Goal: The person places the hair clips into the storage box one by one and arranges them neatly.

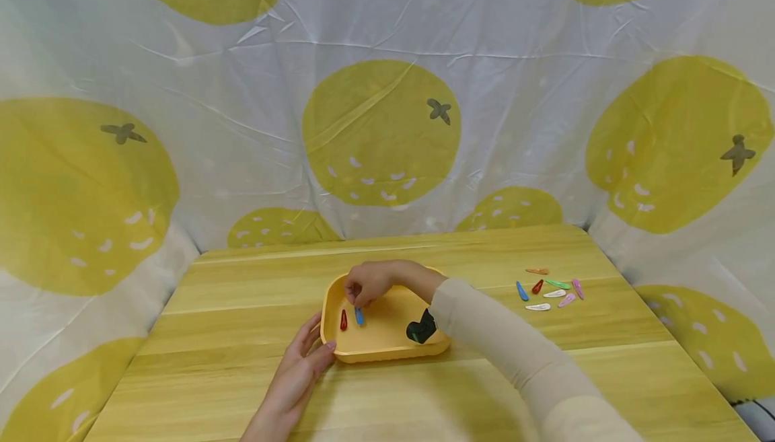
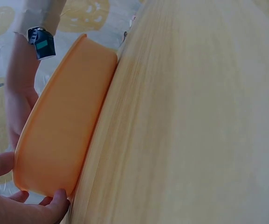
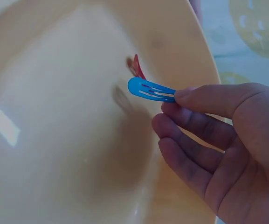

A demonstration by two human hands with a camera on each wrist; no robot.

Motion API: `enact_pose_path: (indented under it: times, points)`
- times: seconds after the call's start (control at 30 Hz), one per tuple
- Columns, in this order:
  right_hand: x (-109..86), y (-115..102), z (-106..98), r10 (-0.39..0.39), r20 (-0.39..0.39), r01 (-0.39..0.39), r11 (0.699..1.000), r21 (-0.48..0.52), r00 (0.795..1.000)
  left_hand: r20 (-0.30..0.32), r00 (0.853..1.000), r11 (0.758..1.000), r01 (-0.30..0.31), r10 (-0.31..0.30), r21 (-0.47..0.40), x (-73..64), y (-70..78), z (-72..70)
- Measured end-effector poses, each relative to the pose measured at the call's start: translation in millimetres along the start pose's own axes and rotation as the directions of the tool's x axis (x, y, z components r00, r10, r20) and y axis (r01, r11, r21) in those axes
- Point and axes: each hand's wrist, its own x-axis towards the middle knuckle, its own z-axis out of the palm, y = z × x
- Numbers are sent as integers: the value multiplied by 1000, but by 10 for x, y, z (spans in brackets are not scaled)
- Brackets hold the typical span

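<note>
One clip (image 3: 136,87) is blue, another clip (image 1: 344,321) is red, and the tray (image 1: 381,336) is yellow. The table (image 1: 230,368) has yellow streaks. White cloth (image 1: 521,112) has big yellow fruit print. The sleeve (image 1: 502,341) is cream

One left hand (image 1: 299,359) and one right hand (image 1: 372,282) make two hands. There is one tray (image 1: 393,354), on one table (image 1: 200,375). Clips (image 3: 148,89) number ten. Two are at the tray's left: one red clip (image 1: 343,321), one blue clip (image 1: 360,317). Eight lie farther right: two white clips (image 1: 537,307), two pink clips (image 1: 566,301), one orange clip (image 1: 537,271), one green clip (image 1: 558,284), a second blue clip (image 1: 522,291), a second red clip (image 1: 537,286).
</note>
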Motion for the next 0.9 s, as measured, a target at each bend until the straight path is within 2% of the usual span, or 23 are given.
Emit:
enact_pose_path:
  times: [0.2, 0.47, 0.9]
  points:
    - [72, -5, 69, 40, -25, -42, 997, -63, 999, 10, 1000, 1000, -7, 7, -2, -5, -7, -1]
    - [120, 6, 104, 37, -43, -42, 990, -134, 998, 0, 1000, 1000, -19, 19, -7, 5, -21, 16]
    - [214, 43, 167, 61, -58, -71, 980, -185, 996, 4, 1000, 1000, -18, 18, -8, -6, -15, 7]
